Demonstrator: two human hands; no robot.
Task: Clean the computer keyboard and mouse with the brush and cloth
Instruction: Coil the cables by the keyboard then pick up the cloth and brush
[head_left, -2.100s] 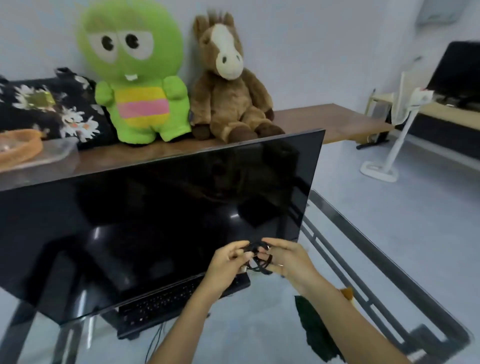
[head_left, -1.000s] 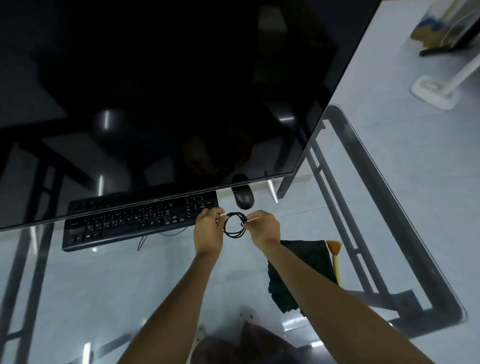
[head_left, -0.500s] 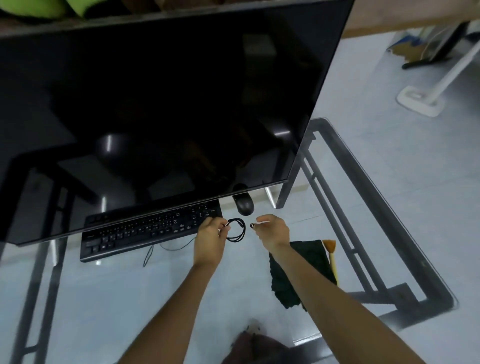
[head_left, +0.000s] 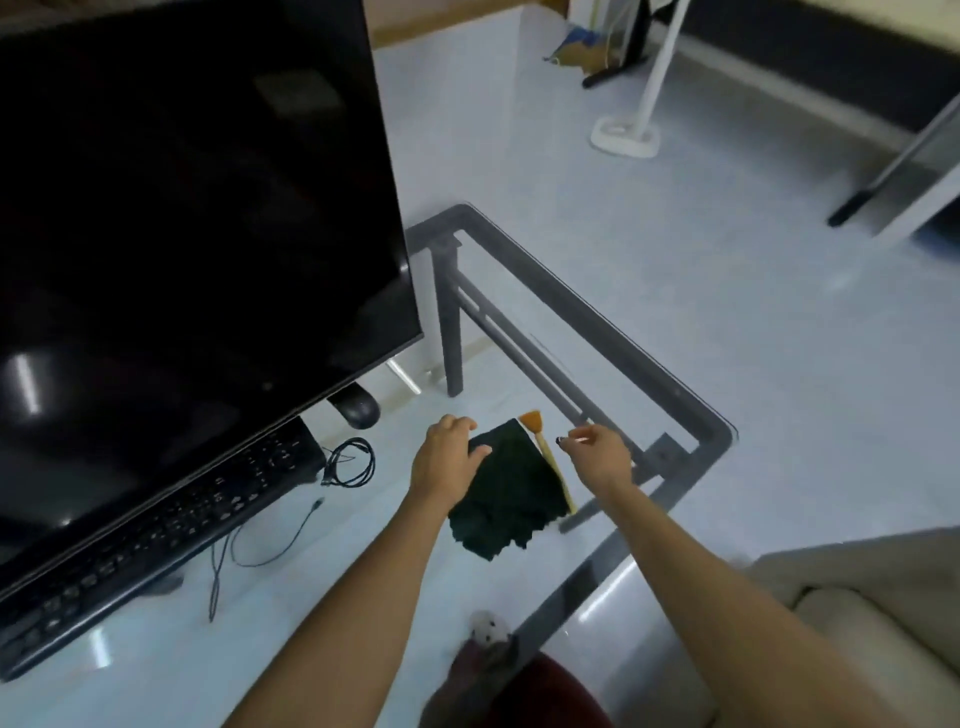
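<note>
Here, my left hand (head_left: 448, 453) rests relaxed fingers on the dark cloth (head_left: 506, 496) beside the brush (head_left: 542, 443); my right hand (head_left: 597, 453) pinches a small twist tie (head_left: 571, 440) above the glass table (head_left: 691, 410).

Single head cam, looking down-fwd over glass desk (head_left: 156, 649) (close, wide-angle), tilted right.

Dark monitor (head_left: 182, 234) on glass table (head_left: 649, 374); white fan base (head_left: 623, 137) on floor; sofa (head_left: 857, 623) nearby.
</note>
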